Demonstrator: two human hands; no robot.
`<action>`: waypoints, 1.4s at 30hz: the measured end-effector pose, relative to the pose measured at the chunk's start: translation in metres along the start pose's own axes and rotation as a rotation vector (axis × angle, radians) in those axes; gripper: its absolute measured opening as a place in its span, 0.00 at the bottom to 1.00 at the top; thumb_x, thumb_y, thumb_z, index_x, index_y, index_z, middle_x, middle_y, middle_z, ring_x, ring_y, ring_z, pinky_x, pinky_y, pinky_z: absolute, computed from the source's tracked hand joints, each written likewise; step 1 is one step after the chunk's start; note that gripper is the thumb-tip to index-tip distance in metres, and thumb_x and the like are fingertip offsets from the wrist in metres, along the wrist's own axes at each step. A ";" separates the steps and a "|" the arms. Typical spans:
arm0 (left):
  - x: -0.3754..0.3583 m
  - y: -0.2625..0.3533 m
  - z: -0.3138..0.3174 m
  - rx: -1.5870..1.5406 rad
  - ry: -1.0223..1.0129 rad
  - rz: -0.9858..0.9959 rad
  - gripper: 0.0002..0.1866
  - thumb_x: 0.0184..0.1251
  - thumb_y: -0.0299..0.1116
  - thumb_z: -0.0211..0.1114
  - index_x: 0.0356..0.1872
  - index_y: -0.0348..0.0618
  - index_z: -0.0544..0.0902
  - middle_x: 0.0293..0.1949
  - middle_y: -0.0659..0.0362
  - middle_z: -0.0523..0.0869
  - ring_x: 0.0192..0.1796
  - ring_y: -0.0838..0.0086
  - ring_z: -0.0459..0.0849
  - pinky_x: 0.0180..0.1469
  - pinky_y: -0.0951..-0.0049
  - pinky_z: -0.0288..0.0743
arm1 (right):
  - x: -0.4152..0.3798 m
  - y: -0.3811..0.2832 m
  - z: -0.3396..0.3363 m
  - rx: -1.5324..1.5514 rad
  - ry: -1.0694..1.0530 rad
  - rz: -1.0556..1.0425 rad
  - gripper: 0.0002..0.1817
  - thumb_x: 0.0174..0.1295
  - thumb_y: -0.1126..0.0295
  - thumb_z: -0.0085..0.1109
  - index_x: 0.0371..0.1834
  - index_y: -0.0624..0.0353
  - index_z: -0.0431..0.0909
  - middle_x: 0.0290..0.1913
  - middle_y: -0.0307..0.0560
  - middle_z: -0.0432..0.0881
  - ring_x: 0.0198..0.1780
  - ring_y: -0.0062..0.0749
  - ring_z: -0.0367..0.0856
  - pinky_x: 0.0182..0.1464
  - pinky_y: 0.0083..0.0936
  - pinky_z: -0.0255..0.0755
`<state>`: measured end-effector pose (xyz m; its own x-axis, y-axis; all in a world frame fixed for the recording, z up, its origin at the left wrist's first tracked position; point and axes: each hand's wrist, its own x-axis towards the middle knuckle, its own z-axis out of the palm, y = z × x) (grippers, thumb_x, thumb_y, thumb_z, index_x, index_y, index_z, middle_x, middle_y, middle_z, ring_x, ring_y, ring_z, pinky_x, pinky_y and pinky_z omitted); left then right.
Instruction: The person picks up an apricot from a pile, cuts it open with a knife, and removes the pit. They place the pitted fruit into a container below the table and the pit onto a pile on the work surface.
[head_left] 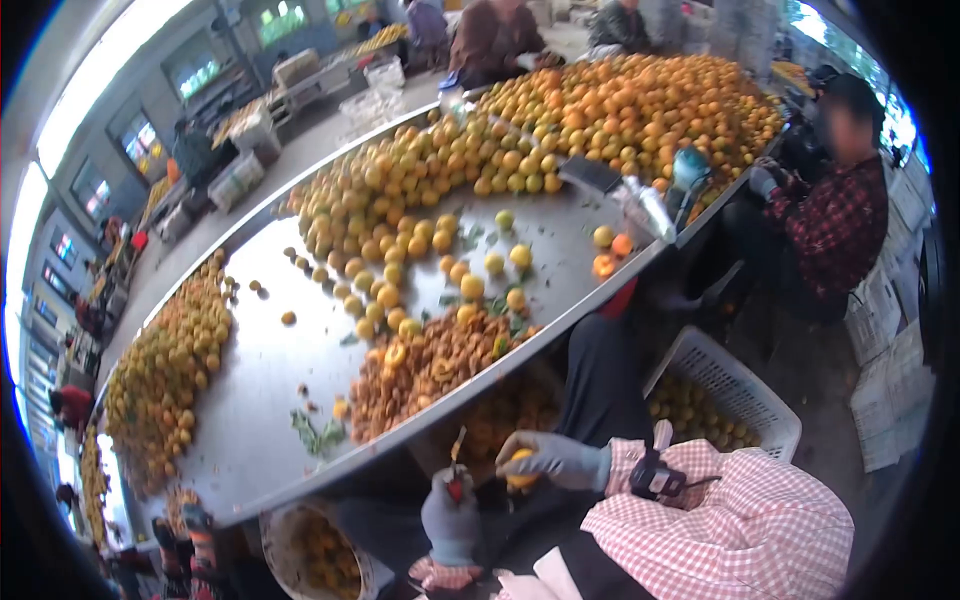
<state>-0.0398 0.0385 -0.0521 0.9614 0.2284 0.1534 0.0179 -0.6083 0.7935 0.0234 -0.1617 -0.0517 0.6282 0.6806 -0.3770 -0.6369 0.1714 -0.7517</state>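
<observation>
My left hand (452,518), in a grey glove, is closed around a small thin-bladed tool (458,450) with some red at its grip. The tip points up, and its exact kind is too small to tell. Right beside it, my gloved right hand (560,458) grips an orange-yellow apricot (521,468) with its fingertips. Tool and fruit are apart. Both hands are over my lap, just below the edge of the metal table (270,385). A dark wrist device (657,480) sits over my right checked sleeve.
Apricots (390,185) are heaped on the table, near brown pit-like pieces (425,372) and leaves (318,432). A white bucket (272,535) of fruit stands at lower left, a white crate (735,375) at right. A person in a checked shirt (840,225) sits at right; others work farther off.
</observation>
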 end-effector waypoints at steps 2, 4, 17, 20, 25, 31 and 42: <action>-0.004 0.017 0.001 0.031 -0.064 0.013 0.09 0.62 0.30 0.64 0.42 0.43 0.79 0.32 0.49 0.85 0.35 0.58 0.86 0.37 0.69 0.77 | -0.001 -0.010 0.017 -0.229 0.075 -0.066 0.25 0.59 0.63 0.67 0.57 0.58 0.70 0.47 0.42 0.78 0.47 0.24 0.78 0.51 0.22 0.72; -0.006 0.026 -0.004 0.012 -0.202 0.034 0.08 0.62 0.30 0.64 0.41 0.43 0.80 0.32 0.49 0.85 0.35 0.58 0.86 0.36 0.69 0.77 | 0.000 -0.014 0.027 -0.243 0.048 -0.206 0.25 0.59 0.63 0.68 0.57 0.58 0.72 0.47 0.40 0.79 0.51 0.25 0.76 0.57 0.23 0.69; -0.008 -0.002 -0.035 -0.821 -0.178 -0.573 0.12 0.63 0.21 0.62 0.47 0.41 0.78 0.30 0.65 0.79 0.24 0.86 0.71 0.29 0.86 0.65 | -0.017 -0.045 -0.015 0.178 -0.059 -0.195 0.35 0.59 0.72 0.65 0.70 0.55 0.60 0.56 0.40 0.73 0.53 0.27 0.77 0.52 0.23 0.75; -0.008 0.014 -0.035 -0.805 -0.262 -0.463 0.13 0.65 0.23 0.62 0.50 0.40 0.76 0.31 0.64 0.79 0.25 0.85 0.73 0.30 0.84 0.68 | -0.022 -0.048 -0.007 -0.175 0.042 -0.254 0.31 0.56 0.69 0.69 0.64 0.54 0.67 0.51 0.39 0.76 0.48 0.23 0.76 0.53 0.19 0.71; -0.012 0.036 -0.026 -0.616 -0.353 -0.324 0.12 0.66 0.24 0.62 0.50 0.39 0.76 0.32 0.63 0.80 0.31 0.83 0.78 0.36 0.81 0.73 | -0.021 -0.039 0.001 -0.845 0.183 -0.539 0.26 0.55 0.66 0.71 0.55 0.54 0.70 0.50 0.40 0.75 0.50 0.25 0.74 0.56 0.23 0.70; -0.012 0.038 -0.030 -0.442 -0.424 -0.268 0.13 0.64 0.25 0.63 0.49 0.38 0.77 0.37 0.59 0.83 0.37 0.80 0.81 0.44 0.79 0.75 | -0.022 -0.034 -0.004 -0.457 -0.025 -0.151 0.30 0.54 0.66 0.71 0.59 0.55 0.67 0.53 0.44 0.73 0.55 0.28 0.72 0.60 0.26 0.66; -0.011 0.038 -0.016 -0.864 -0.795 -0.604 0.10 0.65 0.27 0.65 0.46 0.40 0.79 0.33 0.66 0.79 0.31 0.85 0.75 0.34 0.83 0.70 | -0.031 -0.038 -0.011 0.241 -0.493 -0.033 0.39 0.52 0.75 0.68 0.69 0.58 0.60 0.55 0.49 0.76 0.54 0.32 0.75 0.59 0.25 0.66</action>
<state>-0.0544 0.0246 -0.0142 0.7672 -0.3952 -0.5052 0.6031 0.1766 0.7778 0.0331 -0.1969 -0.0172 0.4030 0.9151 -0.0135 -0.7410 0.3176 -0.5916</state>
